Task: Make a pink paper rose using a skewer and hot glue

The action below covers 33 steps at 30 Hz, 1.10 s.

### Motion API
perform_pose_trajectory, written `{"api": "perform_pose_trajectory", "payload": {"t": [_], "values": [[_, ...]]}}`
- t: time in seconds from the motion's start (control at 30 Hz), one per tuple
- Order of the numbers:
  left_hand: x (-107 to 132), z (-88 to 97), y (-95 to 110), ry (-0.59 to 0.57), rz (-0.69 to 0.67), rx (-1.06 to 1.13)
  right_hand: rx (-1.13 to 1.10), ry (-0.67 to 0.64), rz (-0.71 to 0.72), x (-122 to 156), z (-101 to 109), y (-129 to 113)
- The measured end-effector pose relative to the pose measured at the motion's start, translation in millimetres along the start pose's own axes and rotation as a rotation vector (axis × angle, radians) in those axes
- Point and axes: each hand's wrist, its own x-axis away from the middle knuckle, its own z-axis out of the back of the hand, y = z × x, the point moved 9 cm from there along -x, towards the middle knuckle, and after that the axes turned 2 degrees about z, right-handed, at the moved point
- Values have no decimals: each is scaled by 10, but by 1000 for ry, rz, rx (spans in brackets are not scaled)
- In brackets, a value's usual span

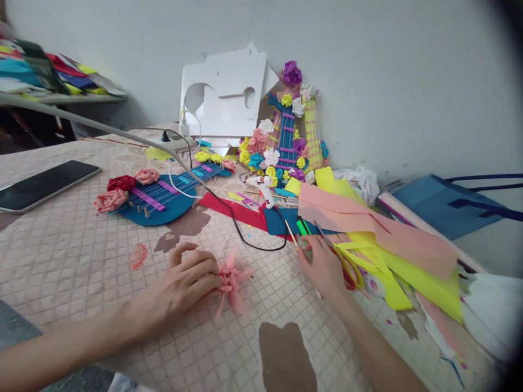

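Note:
My left hand (194,280) rests on the table with its fingertips closed on the edge of a pink flower (231,283) with loose, pointed petals. My right hand (322,267) reaches to the pile on the right, fingers curled downward. A thin wooden stick (291,231) runs under its thumb, and its other end shows below the palm. Beside the fingers lies a green pen-like item (303,226), partly covered. Scissors with red and yellow handles (352,272) lie against that hand, their blades pointing away. The fingertips' exact contact is partly hidden.
A white glue gun (263,188) with a black cord lies mid-table. Behind are a blue guitar-shaped craft (163,196) with cloth roses and several decorated pieces (288,130). Pink sheets (368,218) and yellow strips (396,283) cover the right. A phone (49,185) lies left.

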Motion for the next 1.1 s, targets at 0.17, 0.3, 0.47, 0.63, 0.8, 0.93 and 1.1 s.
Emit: {"api": "perform_pose_trajectory", "payload": {"t": [0.17, 0.3, 0.47, 0.63, 0.8, 0.93, 1.1], "values": [[7, 47, -36, 37, 16, 13, -270, 71, 70, -638, -116, -144], [27, 35, -45, 21, 14, 37, -283, 72, 49, -1269, -398, -259], [50, 21, -73, 4, 27, 53, -297, -43, 4, -1752, -778, -367], [69, 6, -80, -8, 42, 42, -368, -62, -11, -1730, -695, -397], [97, -10, -30, -24, -9, -11, -743, -44, -45, -1260, -178, -369], [108, 3, -5, -12, -37, -44, -737, -139, -76, -695, 171, -369], [97, 4, 0, -13, -34, -59, -785, -362, 98, -112, 278, -548]]}}
